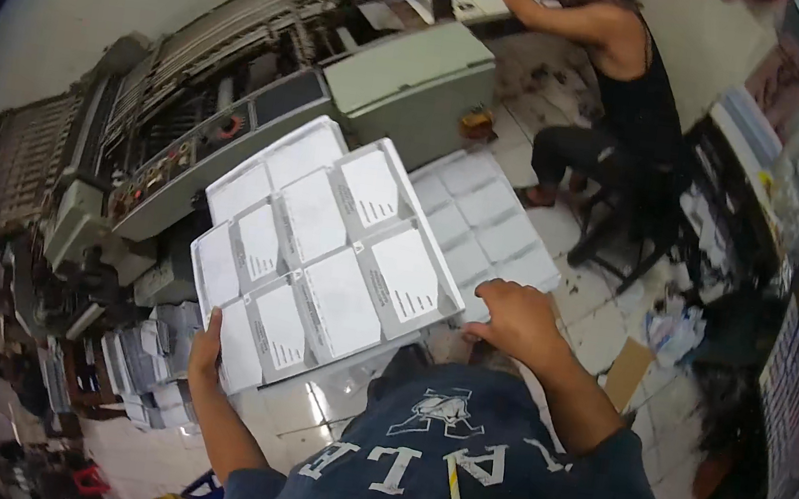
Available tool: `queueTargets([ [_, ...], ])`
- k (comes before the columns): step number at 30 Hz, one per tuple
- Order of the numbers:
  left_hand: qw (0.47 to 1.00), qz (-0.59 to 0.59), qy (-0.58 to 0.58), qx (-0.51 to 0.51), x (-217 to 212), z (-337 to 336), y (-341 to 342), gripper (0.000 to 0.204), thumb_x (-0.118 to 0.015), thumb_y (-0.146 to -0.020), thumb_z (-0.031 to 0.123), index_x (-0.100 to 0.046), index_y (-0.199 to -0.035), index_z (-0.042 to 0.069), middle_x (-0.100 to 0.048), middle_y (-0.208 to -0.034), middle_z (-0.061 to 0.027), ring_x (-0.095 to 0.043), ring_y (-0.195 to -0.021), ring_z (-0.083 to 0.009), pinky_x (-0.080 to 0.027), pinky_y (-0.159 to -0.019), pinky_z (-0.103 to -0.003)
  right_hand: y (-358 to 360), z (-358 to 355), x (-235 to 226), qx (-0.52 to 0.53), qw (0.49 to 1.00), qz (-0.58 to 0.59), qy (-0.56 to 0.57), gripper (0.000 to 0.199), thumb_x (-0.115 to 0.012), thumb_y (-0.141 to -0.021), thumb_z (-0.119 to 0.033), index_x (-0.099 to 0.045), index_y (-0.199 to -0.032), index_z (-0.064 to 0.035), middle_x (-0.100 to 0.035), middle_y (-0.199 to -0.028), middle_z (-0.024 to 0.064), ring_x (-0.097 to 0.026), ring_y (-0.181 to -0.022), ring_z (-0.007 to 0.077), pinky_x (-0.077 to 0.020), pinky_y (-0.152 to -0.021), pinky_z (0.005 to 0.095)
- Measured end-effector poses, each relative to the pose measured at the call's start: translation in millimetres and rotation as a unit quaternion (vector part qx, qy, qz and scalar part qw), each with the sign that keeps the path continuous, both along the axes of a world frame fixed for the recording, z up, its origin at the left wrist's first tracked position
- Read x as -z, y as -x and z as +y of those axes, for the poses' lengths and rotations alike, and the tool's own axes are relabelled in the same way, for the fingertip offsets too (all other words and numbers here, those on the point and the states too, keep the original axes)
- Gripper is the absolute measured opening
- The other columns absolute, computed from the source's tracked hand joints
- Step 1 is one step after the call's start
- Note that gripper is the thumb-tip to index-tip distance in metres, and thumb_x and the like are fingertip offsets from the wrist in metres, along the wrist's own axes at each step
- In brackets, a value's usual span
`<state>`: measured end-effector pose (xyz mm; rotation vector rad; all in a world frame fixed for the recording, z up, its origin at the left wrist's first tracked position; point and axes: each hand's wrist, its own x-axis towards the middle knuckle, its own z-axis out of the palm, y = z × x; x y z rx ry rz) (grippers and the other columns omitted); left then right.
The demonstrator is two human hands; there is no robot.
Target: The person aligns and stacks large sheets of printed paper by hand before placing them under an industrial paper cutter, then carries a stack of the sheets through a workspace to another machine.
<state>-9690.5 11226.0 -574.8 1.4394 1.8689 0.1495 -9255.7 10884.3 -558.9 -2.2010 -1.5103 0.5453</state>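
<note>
Printed sheets (324, 250) — one white stack, each sheet gridded with about ten panels — held above a printing press (235, 117); left hand (204, 355) grips its corner, right hand (517, 318) clasps the opposite edge.

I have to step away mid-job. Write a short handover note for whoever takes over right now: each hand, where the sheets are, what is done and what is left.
Left hand: grips the near left edge of the stack of printed sheets, held up tilted in front of the chest.
Right hand: rests on the stack's near right corner, fingers curled over the edge.
Second pile of printed sheets: lies lower, to the right, partly behind the held stack.
Printing machine: stands behind, to the left. Another person works seated beyond it.
Done: stack lifted in both hands.
Left: probably setting it down; where is unclear.
</note>
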Motion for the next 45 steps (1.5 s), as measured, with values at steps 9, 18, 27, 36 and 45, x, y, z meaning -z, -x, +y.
queueTargets([
  [9,1.000,0.005,-0.005,0.010,-18,-7,-15,0.098,-0.060,-0.080,0.073,-0.060,-0.112,-0.020,-0.065,-0.109,-0.0275,-0.063,-0.101,-0.0308,-0.049,-0.088,-0.038,10,28,-4,-0.080,0.992,-0.098,-0.012,0.038,-0.076,-0.075,-0.039,-0.064,-0.084,-0.0040,-0.067,-0.080,0.0132,-0.068,-0.075,0.0328,-0.0527,-0.067,0.0432],
  [18,0.999,0.037,-0.029,-0.005,16,5,4,0.104,-0.057,-0.078,0.077,-0.058,-0.115,-0.021,-0.063,-0.115,-0.0331,-0.061,-0.112,-0.0370,-0.046,-0.095,-0.040,21,25,4,0.007,0.999,0.010,0.038,0.052,-0.078,-0.074,-0.039,-0.060,-0.102,0.0000,-0.067,-0.096,0.0190,-0.067,-0.089,0.0361,-0.0530,-0.073,0.0456],
  [27,0.999,0.018,-0.043,-0.003,0,-2,-1,0.099,-0.058,-0.080,0.074,-0.060,-0.115,-0.018,-0.065,-0.110,-0.0306,-0.063,-0.108,-0.0351,-0.047,-0.093,-0.040,25,32,2,0.011,0.997,0.043,0.056,0.064,-0.078,-0.074,-0.040,-0.054,-0.125,-0.0090,-0.069,-0.085,0.0227,-0.067,-0.081,0.0417,-0.0530,-0.072,0.0497],
  [36,0.998,0.007,-0.064,0.006,-13,-13,-11,0.100,-0.060,-0.078,0.074,-0.060,-0.115,-0.019,-0.065,-0.111,-0.0298,-0.064,-0.105,-0.0348,-0.049,-0.090,-0.041,23,33,-3,-0.010,0.998,0.028,0.048,0.063,-0.080,-0.073,-0.039,-0.053,-0.120,-0.0074,-0.070,-0.086,0.0197,-0.068,-0.082,0.0386,-0.0537,-0.069,0.0484],
  [45,0.999,-0.008,-0.046,0.000,11,1,9,0.101,-0.062,-0.076,0.076,-0.061,-0.113,-0.018,-0.065,-0.110,-0.0297,-0.064,-0.105,-0.0347,-0.049,-0.088,-0.042,25,30,7,0.002,0.999,0.040,0.026,0.063,-0.080,-0.073,-0.038,-0.053,-0.121,-0.0081,-0.070,-0.088,0.0201,-0.068,-0.084,0.0390,-0.0539,-0.071,0.0486],
])
